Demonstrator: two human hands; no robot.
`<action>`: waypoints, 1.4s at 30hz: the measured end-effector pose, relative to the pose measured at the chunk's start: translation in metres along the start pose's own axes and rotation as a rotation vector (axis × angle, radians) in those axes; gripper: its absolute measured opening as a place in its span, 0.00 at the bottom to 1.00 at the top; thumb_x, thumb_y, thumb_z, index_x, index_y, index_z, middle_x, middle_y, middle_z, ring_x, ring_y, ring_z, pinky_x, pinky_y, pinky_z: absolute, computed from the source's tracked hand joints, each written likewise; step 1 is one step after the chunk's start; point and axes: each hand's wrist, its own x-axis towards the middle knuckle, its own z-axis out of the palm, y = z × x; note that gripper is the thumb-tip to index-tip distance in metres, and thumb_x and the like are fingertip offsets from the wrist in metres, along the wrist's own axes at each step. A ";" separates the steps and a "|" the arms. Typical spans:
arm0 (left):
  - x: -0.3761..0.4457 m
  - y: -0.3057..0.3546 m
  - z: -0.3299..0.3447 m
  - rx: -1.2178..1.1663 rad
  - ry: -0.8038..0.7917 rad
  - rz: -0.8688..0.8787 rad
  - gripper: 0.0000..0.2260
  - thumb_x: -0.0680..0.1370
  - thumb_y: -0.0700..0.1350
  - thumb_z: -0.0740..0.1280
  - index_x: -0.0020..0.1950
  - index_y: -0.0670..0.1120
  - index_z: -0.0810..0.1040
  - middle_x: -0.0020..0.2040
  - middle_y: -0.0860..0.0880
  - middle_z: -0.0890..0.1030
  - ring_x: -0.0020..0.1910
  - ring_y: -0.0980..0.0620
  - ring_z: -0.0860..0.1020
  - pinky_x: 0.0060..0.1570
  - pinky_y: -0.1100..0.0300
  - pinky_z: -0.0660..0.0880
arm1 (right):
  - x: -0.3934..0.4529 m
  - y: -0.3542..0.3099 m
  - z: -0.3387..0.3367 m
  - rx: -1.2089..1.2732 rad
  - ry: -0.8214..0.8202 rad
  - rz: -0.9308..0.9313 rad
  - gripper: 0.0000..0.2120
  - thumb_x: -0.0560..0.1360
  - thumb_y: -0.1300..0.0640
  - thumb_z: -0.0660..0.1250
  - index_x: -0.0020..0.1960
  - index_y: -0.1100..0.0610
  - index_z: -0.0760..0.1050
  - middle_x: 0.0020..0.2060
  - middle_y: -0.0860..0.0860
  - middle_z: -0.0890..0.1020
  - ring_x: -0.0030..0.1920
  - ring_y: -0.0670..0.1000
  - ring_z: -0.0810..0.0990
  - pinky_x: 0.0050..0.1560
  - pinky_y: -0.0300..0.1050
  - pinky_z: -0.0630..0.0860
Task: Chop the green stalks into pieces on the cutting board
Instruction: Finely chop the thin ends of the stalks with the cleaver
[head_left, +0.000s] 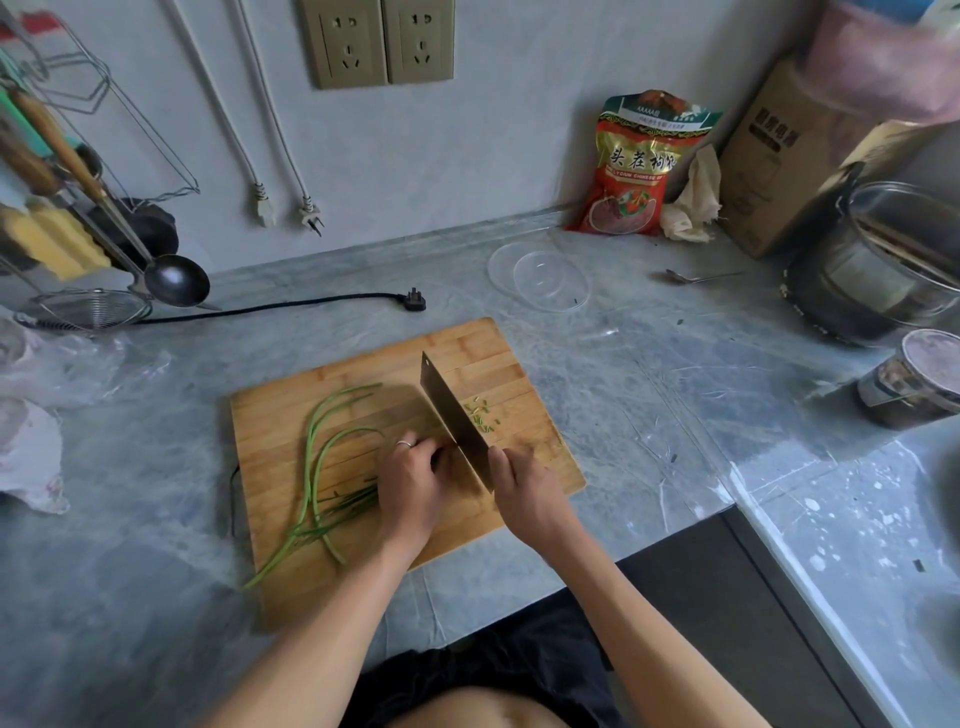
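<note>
The right hand (524, 488) grasps the cleaver (454, 421), the left hand (410, 478) pins the green stalks (317, 467): few cut pieces (480, 415) lie mid-frame, most stalks remain whole.

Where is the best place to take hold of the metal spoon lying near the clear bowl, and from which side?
Grip the spoon by its thin handle, which points right toward the pot. Come from above: it lies flat on the counter with open space around it.
</note>
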 end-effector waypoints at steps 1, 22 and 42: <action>0.000 0.000 0.001 0.001 -0.001 -0.008 0.04 0.76 0.40 0.70 0.44 0.46 0.84 0.38 0.46 0.80 0.36 0.45 0.76 0.41 0.48 0.75 | 0.000 -0.001 0.000 -0.013 -0.003 -0.005 0.24 0.83 0.45 0.50 0.37 0.59 0.68 0.31 0.55 0.74 0.32 0.53 0.71 0.34 0.47 0.66; 0.000 0.003 0.001 0.023 0.003 -0.040 0.06 0.75 0.39 0.71 0.48 0.47 0.86 0.41 0.47 0.82 0.38 0.46 0.79 0.44 0.47 0.76 | 0.040 -0.017 -0.001 -0.071 0.019 -0.003 0.19 0.83 0.44 0.50 0.38 0.50 0.67 0.33 0.49 0.76 0.32 0.48 0.72 0.30 0.42 0.65; -0.007 0.003 -0.002 0.036 0.013 -0.014 0.07 0.75 0.39 0.70 0.51 0.43 0.86 0.44 0.43 0.82 0.41 0.41 0.80 0.42 0.49 0.78 | -0.007 0.009 -0.018 -0.007 0.037 -0.086 0.24 0.83 0.46 0.55 0.37 0.63 0.68 0.28 0.52 0.69 0.27 0.47 0.65 0.30 0.41 0.62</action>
